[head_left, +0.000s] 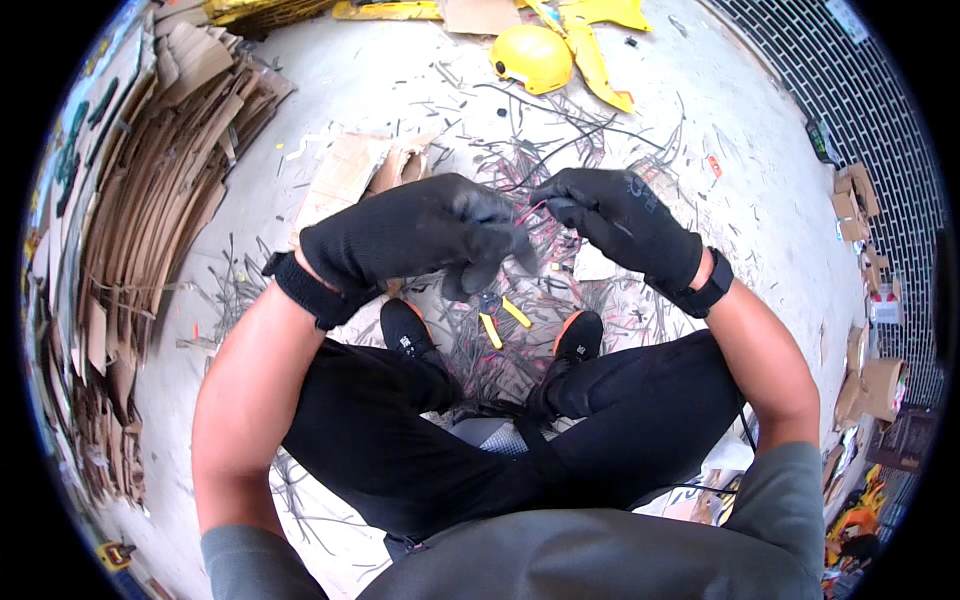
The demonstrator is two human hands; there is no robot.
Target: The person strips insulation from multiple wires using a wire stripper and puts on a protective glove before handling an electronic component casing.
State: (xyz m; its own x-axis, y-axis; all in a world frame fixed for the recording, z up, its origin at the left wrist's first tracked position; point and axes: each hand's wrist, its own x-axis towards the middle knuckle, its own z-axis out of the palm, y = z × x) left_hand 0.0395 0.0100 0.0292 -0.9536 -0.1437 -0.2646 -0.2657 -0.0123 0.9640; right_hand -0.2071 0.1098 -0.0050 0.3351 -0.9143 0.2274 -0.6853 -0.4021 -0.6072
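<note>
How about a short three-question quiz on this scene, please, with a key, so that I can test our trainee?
1. Multiple choice: what colour are the gloves on the left hand and right hand?
(a) white
(b) black
(c) yellow

2. True or false: the yellow-handled tool lies on the floor between the two shoes.

3. Open question: what thin thing shows in the gap between the two hands, by the right one?

Key:
1. (b) black.
2. True.
3. A reddish strand, perhaps a wire, though it is too small to be sure.
</note>
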